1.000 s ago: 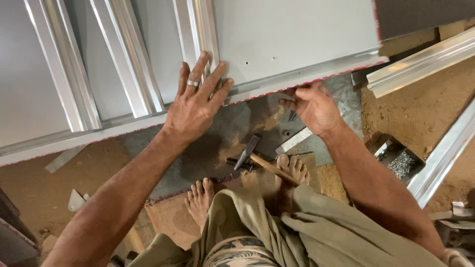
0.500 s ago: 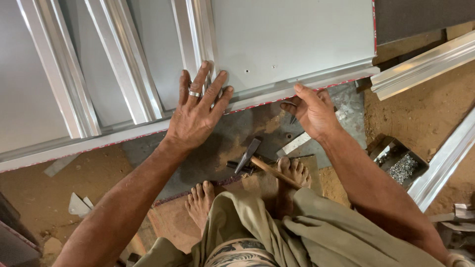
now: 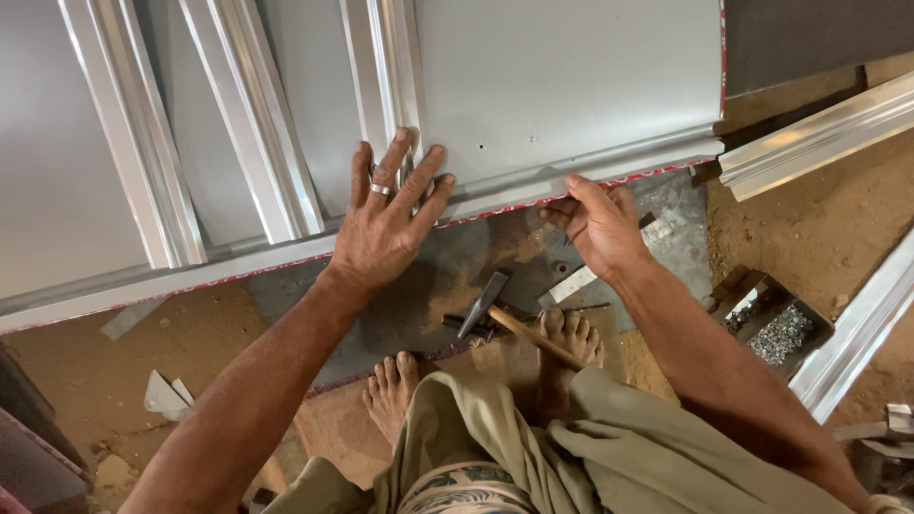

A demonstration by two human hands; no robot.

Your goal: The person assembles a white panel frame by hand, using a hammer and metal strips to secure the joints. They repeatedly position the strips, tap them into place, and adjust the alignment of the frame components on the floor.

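Observation:
A large grey metal sheet [image 3: 552, 86] with raised aluminium ribs lies across the ground in front of me. My left hand [image 3: 386, 224], a ring on one finger, lies flat with fingers spread on the sheet's near edge, beside one rib. My right hand [image 3: 595, 224] grips the folded near edge of the sheet further right, fingers curled under it. A hammer [image 3: 505, 314] with a wooden handle rests on the ground between my hands, just ahead of my bare feet [image 3: 395, 390].
A small metal tray of screws [image 3: 776, 328] sits on the dirt at the right. Loose aluminium channels [image 3: 819, 128] lie at the right and lower right [image 3: 857, 333]. A flat metal strip [image 3: 571, 284] lies near the hammer. White scraps [image 3: 167, 395] lie at the left.
Both hands have shifted slightly down the view along with the sheet's edge. The right hand has closed more firmly on the folded edge. The hammer stays put.

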